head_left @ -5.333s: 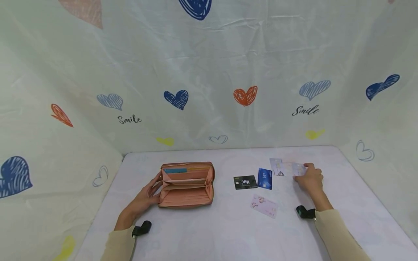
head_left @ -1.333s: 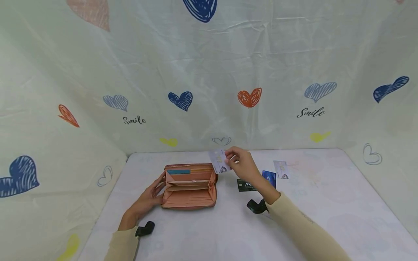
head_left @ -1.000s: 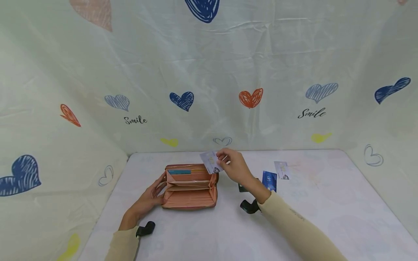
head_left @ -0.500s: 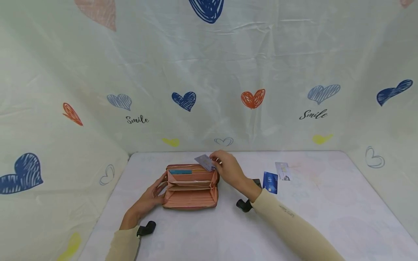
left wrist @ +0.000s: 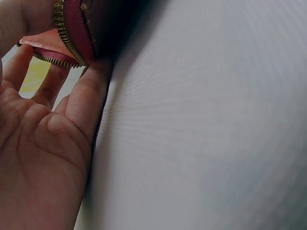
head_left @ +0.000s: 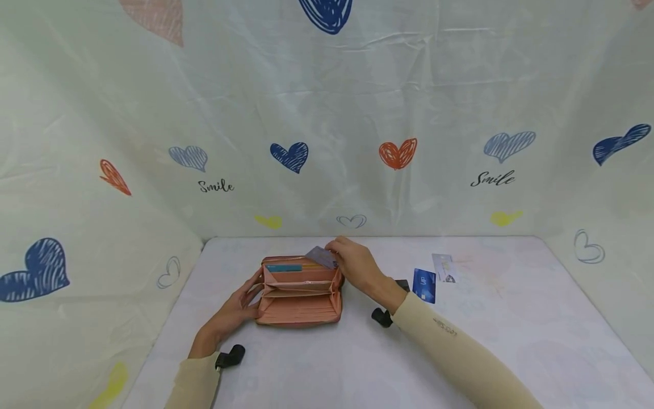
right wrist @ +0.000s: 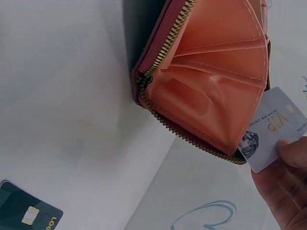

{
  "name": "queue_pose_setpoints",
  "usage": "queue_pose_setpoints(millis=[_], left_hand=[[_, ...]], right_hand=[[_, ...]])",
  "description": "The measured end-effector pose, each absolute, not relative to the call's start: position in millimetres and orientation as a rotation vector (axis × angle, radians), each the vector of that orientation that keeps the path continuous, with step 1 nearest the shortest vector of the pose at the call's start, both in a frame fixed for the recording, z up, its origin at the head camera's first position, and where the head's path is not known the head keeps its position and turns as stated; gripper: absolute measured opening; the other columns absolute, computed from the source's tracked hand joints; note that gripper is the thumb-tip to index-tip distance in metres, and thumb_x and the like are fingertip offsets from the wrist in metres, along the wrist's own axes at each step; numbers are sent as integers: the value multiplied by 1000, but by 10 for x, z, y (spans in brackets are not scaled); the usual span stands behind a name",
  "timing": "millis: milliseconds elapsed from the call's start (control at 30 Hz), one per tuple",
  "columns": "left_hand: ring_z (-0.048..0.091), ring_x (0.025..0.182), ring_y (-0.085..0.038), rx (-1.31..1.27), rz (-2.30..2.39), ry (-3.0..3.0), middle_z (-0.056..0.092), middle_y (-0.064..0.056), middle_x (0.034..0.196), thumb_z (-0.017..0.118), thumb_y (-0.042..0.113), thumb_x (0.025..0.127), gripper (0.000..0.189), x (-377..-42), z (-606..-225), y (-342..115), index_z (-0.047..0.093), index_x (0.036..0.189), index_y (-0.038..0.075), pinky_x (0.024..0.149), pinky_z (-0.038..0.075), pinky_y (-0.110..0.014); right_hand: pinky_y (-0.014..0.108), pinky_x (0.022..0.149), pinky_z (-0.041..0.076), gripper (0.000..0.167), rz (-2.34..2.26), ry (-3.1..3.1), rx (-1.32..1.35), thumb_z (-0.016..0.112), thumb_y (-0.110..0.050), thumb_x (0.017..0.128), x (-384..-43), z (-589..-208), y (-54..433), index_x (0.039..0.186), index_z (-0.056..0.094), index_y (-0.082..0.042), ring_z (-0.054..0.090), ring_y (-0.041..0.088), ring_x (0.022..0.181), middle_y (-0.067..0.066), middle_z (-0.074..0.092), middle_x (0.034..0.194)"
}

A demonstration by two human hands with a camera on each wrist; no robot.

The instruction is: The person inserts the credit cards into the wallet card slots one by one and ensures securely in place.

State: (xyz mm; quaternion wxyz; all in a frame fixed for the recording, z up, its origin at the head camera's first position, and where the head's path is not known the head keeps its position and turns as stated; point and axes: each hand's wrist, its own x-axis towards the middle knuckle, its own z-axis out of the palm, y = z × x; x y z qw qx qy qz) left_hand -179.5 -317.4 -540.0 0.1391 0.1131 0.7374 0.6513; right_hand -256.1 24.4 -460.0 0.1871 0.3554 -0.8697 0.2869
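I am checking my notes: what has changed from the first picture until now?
The right hand moved leftward across the table, carrying a silver card to the back edge of the wallet, and still pinches it. The left hand stayed at the wallet; the blue card and other silver card stayed in place.

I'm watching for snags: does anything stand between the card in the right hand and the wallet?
Nothing visible: the right hand pinches the VIP card at the far edge of the wallet; the left hand grips its left end.
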Motion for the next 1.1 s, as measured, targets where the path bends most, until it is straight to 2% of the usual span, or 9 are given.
queue_pose_setpoints(millis=[300, 533, 800, 1100], left_hand=[[5, 159, -44, 322, 1885, 2118, 15, -18, 168, 74, -7, 91, 108, -1787, -5375, -3166, 6, 172, 14, 104, 42, -12], [14, 158, -32, 332, 1868, 2136, 16, -15, 169, 74, -5, 91, 108, -1789, -5380, -3168, 6, 172, 16, 106, 41, -13], [6, 160, -44, 341, 1879, 2126, 14, -20, 169, 74, -7, 90, 109, -1795, -5390, -3164, 6, 172, 16, 106, 39, -11], [7, 161, -44, 308, 1850, 2161, 14, -21, 170, 73, -9, 88, 109, -1794, -5387, -3158, 8, 172, 18, 107, 37, -11]], right_hand=[[32, 71, 60, 16, 689, -2451, 1102, 65, 3, 101, -2578, -4524, 180, 109, 77, -5, 74, 18, 86, 5, 71, 98], [30, 76, 61, 20, 573, -2540, 1138, 69, 7, 97, -2590, -4498, 114, 107, 79, -7, 73, 16, 90, 3, 67, 101], [33, 78, 62, 20, 450, -2620, 1178, 72, 6, 96, -2603, -4497, 52, 109, 79, -8, 72, 19, 95, 4, 68, 101], [35, 72, 61, 20, 388, -2649, 1161, 71, 4, 96, -2633, -4459, 12, 110, 79, -8, 73, 21, 89, 6, 69, 101]])
